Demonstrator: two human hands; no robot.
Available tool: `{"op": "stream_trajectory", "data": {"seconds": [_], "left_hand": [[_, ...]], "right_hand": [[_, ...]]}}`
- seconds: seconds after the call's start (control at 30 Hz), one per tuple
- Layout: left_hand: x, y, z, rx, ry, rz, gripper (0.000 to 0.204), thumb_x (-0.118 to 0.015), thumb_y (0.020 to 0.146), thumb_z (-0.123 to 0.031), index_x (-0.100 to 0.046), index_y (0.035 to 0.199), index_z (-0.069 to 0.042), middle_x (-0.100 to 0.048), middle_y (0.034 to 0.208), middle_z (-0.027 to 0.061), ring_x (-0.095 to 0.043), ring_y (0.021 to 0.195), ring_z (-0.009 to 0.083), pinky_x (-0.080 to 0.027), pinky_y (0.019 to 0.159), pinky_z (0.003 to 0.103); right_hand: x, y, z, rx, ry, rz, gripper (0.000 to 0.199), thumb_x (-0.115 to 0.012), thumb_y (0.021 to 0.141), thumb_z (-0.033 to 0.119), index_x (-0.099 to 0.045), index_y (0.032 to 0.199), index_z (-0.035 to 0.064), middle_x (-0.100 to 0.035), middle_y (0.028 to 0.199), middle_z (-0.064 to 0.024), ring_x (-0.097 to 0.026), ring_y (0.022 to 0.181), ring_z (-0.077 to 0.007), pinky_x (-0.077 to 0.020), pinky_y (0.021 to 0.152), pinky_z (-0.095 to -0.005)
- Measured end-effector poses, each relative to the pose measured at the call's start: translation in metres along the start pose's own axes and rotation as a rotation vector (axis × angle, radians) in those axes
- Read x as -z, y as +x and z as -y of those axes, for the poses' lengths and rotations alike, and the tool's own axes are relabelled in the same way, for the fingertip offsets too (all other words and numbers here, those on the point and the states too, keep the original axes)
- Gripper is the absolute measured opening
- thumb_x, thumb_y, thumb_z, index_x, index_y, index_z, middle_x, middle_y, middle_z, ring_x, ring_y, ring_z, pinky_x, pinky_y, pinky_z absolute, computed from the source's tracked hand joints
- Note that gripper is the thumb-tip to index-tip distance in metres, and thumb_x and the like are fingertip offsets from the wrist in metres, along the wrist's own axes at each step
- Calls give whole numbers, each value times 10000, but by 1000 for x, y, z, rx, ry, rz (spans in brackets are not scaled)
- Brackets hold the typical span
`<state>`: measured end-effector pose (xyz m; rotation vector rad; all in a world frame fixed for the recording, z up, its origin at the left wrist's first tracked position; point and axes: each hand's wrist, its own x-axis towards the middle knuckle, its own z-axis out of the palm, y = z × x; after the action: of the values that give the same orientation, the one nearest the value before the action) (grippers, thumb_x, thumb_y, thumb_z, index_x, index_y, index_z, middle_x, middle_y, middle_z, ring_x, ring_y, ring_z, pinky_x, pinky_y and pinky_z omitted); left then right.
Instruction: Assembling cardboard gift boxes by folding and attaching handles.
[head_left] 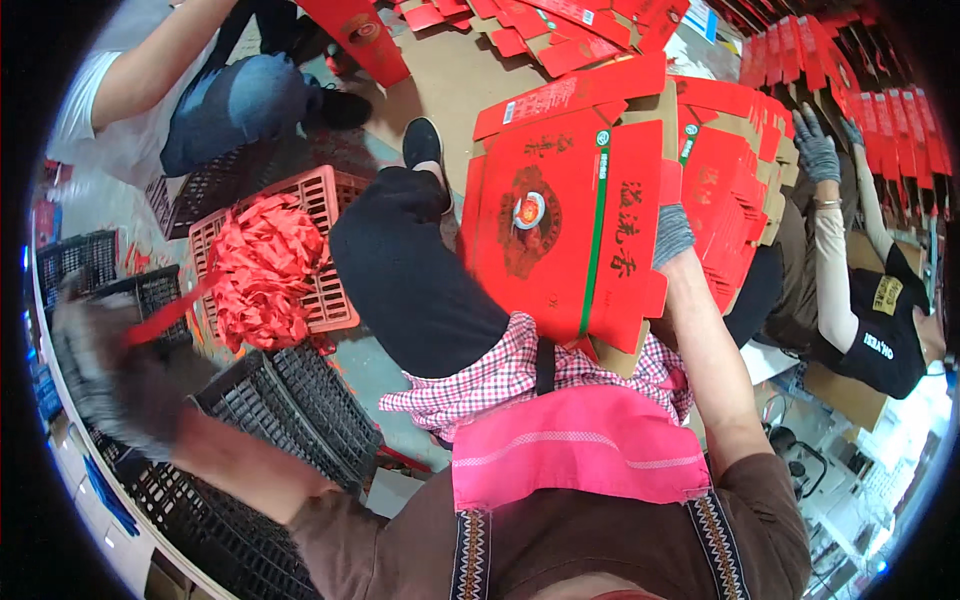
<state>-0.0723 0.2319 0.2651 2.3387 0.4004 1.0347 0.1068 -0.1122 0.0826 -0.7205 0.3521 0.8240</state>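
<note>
My right hand (672,235), in a grey glove, grips the right edge of a flat red cardboard box (565,225) with a green stripe, held over my lap. My left hand (100,365), also gloved and blurred by motion, is out at the far left and pinches a red ribbon strip (165,315) that runs from a heap of red ribbons (262,268). That heap lies in a pink plastic crate (335,300) on the floor. I sit with a pink apron (575,445) on.
Black plastic crates (290,405) stand at my lower left. A stack of flat red boxes (740,150) sits to the right. A person's gloved hand (818,148) rests on it. Another person in jeans (220,100) sits at the upper left. More red boxes (560,35) cover the floor beyond.
</note>
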Motion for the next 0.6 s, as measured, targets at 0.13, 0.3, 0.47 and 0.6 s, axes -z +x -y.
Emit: {"op": "stream_trajectory", "data": {"seconds": [0.13, 0.3, 0.47, 0.6], "left_hand": [[-122, -51, -28, 309, -543, 613, 191, -570, 762, -91, -597, 927, 0, -613, 795, 93, -575, 739, 145, -437, 687, 265], [-258, -131, -20, 247, -471, 860, 214, -467, 822, -196, -592, 852, -26, -598, 838, 163, -568, 782, 312, -439, 715, 355], [-308, -178, -12, -59, -406, 810, 178, -451, 837, -152, -574, 830, -24, -581, 803, 157, -546, 791, 296, -421, 710, 327], [-311, -172, -28, 831, -767, 912, 111, -529, 795, -129, -597, 739, -61, -555, 608, 64, -562, 637, 158, -429, 572, 256]], "right_hand": [[18, -2, 5, 56, -87, -74, 508, -384, 844, 498, -478, 1120, 83, -568, 1019, -68, -550, 898, -204, -467, 772, -339], [29, -8, -2, -12, 10, 48, 468, -391, 850, 474, -496, 1074, 75, -575, 965, -70, -558, 841, -198, -482, 720, -338], [76, 2, -11, -22, 23, 97, 390, -420, 858, 411, -504, 1038, 76, -573, 935, -74, -556, 817, -203, -485, 704, -322], [85, -1, -7, 8, 0, 31, 374, -438, 858, 390, -493, 1056, 78, -562, 958, -74, -548, 840, -201, -483, 713, -317]]}}
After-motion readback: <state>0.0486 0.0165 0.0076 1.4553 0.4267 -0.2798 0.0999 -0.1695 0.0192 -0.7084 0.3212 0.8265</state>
